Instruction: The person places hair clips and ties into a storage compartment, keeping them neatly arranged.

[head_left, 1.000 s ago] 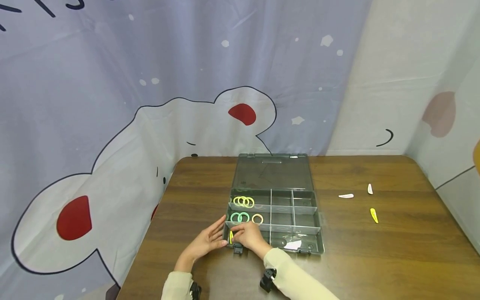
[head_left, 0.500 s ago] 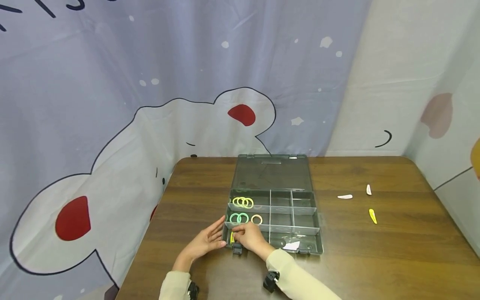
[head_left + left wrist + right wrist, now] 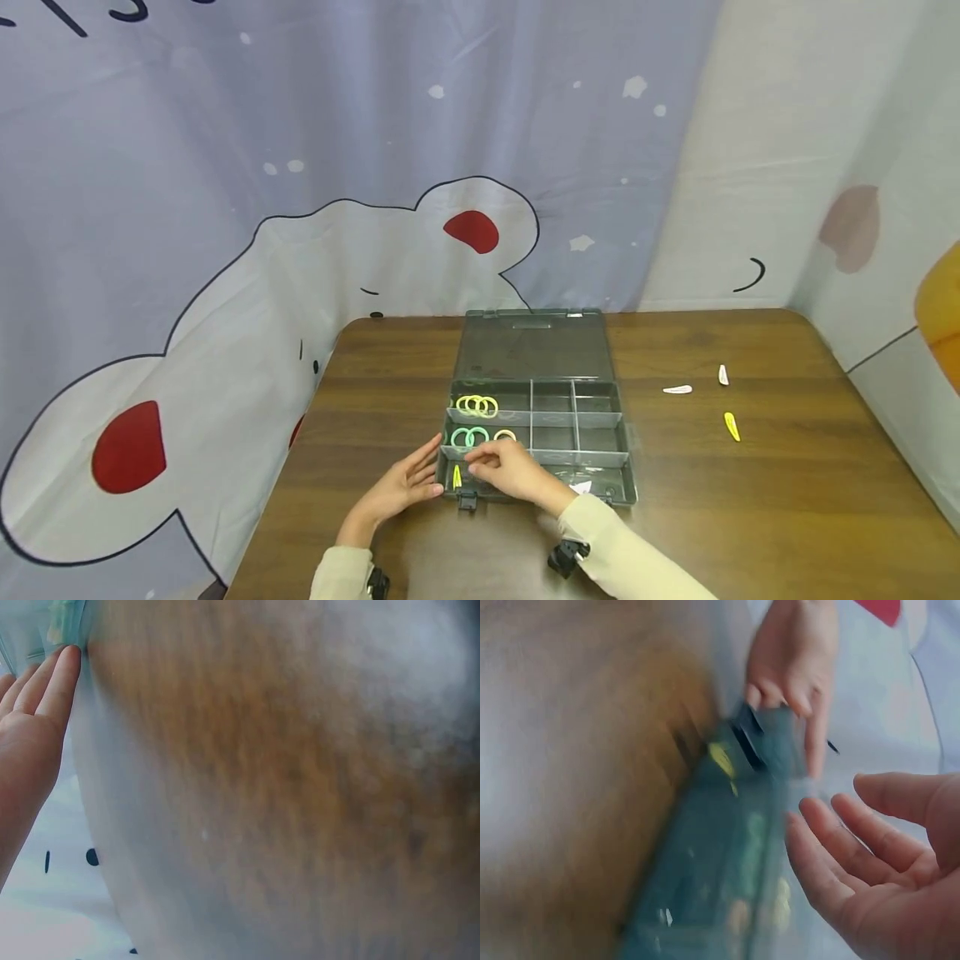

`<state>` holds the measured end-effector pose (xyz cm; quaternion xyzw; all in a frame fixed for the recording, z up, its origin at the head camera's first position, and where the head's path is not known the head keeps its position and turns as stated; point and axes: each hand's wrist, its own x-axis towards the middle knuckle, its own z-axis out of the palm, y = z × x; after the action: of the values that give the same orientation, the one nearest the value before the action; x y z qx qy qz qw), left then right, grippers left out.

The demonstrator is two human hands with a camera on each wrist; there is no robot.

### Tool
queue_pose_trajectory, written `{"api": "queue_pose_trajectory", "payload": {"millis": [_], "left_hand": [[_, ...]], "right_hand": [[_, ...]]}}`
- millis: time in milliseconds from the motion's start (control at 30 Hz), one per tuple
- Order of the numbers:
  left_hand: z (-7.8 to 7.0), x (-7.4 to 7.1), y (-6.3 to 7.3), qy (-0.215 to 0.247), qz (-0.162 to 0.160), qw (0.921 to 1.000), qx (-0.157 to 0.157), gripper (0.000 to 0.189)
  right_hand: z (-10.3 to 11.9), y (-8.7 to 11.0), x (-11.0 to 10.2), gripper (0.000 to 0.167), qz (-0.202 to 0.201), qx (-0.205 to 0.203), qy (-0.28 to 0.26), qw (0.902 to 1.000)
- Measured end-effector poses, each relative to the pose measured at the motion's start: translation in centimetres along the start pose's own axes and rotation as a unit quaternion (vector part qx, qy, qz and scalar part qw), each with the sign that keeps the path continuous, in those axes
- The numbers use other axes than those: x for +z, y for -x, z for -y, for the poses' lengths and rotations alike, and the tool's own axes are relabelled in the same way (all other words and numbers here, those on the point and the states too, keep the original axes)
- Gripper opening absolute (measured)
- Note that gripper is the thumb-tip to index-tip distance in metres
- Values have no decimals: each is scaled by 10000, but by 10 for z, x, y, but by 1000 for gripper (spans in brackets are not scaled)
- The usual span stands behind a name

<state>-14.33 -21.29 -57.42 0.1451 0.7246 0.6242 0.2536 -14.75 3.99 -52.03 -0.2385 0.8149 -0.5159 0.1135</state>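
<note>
A translucent grey compartment box (image 3: 553, 457) lies with its lid (image 3: 534, 346) folded back. My left hand (image 3: 405, 483) touches its left side near the front corner, fingers mostly straight, and holds nothing. Over the front left compartment hovers my right hand (image 3: 513, 472), with no object between its loosely bent fingers; the right wrist view shows thumb and fingers apart. Yellow hair clips (image 3: 457, 477) lie in that compartment, left of the right hand. Behind it, the middle row holds green rings (image 3: 469, 437) and a pale orange ring (image 3: 506, 435), partly covered by the hand. Several yellow rings (image 3: 477, 406) sit in the back row.
On the wooden table (image 3: 697, 500) right of the box lie two whitish hair clips, one flat (image 3: 677, 389) and one more upright in view (image 3: 723, 375), plus a yellow clip (image 3: 731, 427). A white slip (image 3: 581, 487) is in the front right compartment. Patterned curtain (image 3: 337, 125) hangs behind.
My right hand has drawn back rightward from the yellow clips and let go, leaving them in the front left compartment. The left hand stays at the box's side. The head view has shifted slightly.
</note>
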Motion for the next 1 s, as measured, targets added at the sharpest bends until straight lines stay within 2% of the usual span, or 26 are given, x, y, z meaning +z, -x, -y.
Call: {"api": "queue_pose_trajectory", "payload": {"millis": [167,367,533,600,667,800,900,1000], "left_hand": [[1,-1,-1,3,-25,9999,98,86],[3,-1,-1,20,18,10000,31,86],[4,-2,-1,50,23,10000,20,86],[4,-1,-2,23,18,10000,43,85],[5,-1,-2,-16,18,10000,50,85],[6,0,0,-99,48,9999,70,84],[6,-1,1,-89,81,9999,112,84],[6,-2,0,-95,87,9998,153,83]], "right_hand": [[-4,4,-38,20,-365,-25,-237,9990],[-19,20,-97,21,-1159,78,-342,9926],[-28,41,-144,23,-1969,125,-174,9802],[-26,53,-162,23,-2307,63,-38,9730],[-33,63,-179,24,-2625,28,115,9649],[-70,83,-206,27,-3140,29,299,9490],[-97,99,-222,29,-3363,168,468,9404],[-114,115,-237,32,-3471,360,628,9350]]}}
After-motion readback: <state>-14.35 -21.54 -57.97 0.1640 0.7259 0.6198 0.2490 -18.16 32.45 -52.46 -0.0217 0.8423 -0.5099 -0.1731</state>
